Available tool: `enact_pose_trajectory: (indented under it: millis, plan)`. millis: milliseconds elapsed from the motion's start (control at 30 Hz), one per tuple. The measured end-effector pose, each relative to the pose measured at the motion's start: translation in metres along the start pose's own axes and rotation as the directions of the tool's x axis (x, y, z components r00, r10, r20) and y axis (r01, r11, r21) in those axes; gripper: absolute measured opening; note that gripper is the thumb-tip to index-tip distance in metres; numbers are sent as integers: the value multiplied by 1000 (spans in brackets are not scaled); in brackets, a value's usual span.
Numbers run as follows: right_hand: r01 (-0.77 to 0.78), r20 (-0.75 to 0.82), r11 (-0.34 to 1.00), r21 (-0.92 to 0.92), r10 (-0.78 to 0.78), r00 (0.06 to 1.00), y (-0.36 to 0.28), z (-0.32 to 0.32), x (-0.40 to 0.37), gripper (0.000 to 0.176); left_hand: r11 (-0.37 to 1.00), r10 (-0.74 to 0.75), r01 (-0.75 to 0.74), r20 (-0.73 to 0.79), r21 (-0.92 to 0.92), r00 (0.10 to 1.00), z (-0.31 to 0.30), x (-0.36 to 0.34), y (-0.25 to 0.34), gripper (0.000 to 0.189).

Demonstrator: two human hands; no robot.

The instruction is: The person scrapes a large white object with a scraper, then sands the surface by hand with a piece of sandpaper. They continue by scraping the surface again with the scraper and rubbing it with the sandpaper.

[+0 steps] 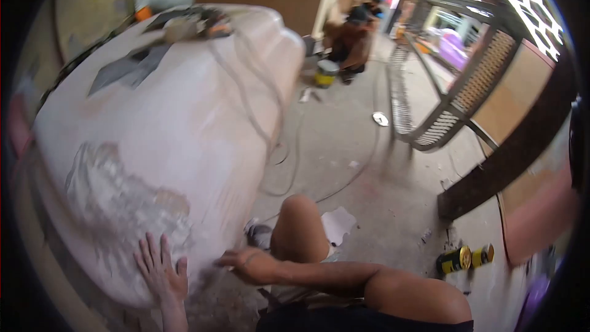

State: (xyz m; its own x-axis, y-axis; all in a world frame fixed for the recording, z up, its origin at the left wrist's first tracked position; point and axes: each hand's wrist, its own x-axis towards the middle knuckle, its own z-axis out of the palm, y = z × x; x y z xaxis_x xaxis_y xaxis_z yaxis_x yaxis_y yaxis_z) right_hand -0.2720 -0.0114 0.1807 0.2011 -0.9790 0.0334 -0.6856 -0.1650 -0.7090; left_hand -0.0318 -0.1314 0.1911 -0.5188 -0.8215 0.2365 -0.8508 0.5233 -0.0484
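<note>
A large pale, curved panel [184, 123] fills the left side of the head view, with a rough grey filler patch [123, 193] on its near part. My left hand [163, 267] lies flat at the lower edge of that patch, fingers spread and nothing in it. Beside the panel's near right edge is my right hand [249, 264], its fingers pointing toward the panel. Blur hides whether those fingers hold anything.
Cables [246, 95] trail over the panel to the floor. A person [353, 37] crouches beyond a yellow-black can [326, 72]. A metal frame [439, 126] stands right, above more cans [455, 260]. Grey sheets [129, 69] lie on the panel.
</note>
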Motion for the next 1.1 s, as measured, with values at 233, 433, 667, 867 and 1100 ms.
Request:
enact_pose_trajectory:
  millis: [233,433,667,867,1100]
  plan:
    - [-235,159,909,343,190,969,6,-5,16,39,950,-303,293,-95,-102,948,21,-71,-99,74]
    - [-273,85,874,401,261,961,-16,4,24,35,837,-527,482,-144,-259,837,47,-78,-126,71]
    - [-360,223,321,876,393,892,-38,19,30,37,849,-510,439,-238,-293,826,55,-78,-125,70]
    - [-333,190,362,871,376,907,-43,25,61,43,843,-521,453,-234,-290,821,52,-75,-121,69]
    - [-331,215,330,884,342,915,-37,36,58,43,850,-511,438,-259,-294,819,53,-75,-123,68]
